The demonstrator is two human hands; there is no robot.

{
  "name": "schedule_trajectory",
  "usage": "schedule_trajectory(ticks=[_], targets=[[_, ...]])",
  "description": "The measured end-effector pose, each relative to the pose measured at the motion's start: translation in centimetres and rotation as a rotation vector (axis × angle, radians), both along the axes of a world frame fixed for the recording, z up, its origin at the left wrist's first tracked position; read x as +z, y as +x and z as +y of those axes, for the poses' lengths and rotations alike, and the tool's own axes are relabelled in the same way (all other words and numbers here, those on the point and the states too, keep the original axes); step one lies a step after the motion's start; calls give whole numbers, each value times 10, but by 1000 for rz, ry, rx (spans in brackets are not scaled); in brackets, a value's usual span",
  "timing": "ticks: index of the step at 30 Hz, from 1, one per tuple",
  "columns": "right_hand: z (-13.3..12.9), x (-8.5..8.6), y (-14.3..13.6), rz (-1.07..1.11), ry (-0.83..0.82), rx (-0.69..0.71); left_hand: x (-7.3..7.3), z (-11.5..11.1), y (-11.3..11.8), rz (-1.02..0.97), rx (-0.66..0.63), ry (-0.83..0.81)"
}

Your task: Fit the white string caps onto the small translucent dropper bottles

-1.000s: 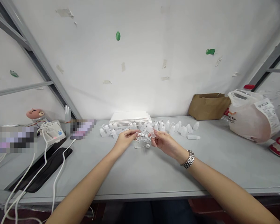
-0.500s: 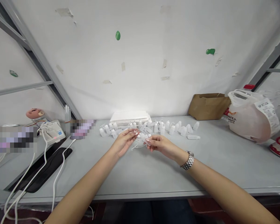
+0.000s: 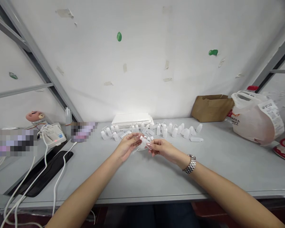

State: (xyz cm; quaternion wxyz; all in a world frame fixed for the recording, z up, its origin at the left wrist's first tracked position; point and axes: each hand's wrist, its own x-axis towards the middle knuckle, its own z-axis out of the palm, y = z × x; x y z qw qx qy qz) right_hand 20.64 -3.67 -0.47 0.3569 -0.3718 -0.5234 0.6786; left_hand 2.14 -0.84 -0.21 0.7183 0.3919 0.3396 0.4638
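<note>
Between my two hands is a small translucent white bottle, with small white caps and a thin strap around it. My right hand, below a metal watch, pinches the bottle from the right. The fingertips of my left hand are pressed together on a small white cap at the bottle's upper left. Behind my hands, several small translucent bottles stand or lie on the grey table. One bottle lies on its side at the right of the group.
White stacked sheets lie against the wall. A brown paper bag and a filled plastic bag are at the back right. On the left are a power strip, white cables and a black pad.
My left fingertips have moved slightly down and right, closer to the bottle in my right hand. The right hand has shifted slightly left.
</note>
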Motion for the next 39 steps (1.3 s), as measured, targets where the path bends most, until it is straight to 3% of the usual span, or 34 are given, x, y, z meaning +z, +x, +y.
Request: schedule_trajectory(ticks=[8,12,16,22,26,34,39], targets=[[1,-2,-3,-25,17,-38,-1,-4,3,125,18,136],[-2,-2,-6,-125,167,-123,-1,-8,7,156,59,272],[-7,-1,-10,-171,297,-199,0,-11,10,149,82,303],[-10,3,-11,176,-14,59,1,-11,10,104,30,300],[-8,5,-10,192,-105,-13,-2,-11,13,111,112,300],[-7,0,-12,66,-34,-129,-7,-9,14,145,151,310],[-7,2,-6,252,-191,130,-2,-10,12,79,97,280]])
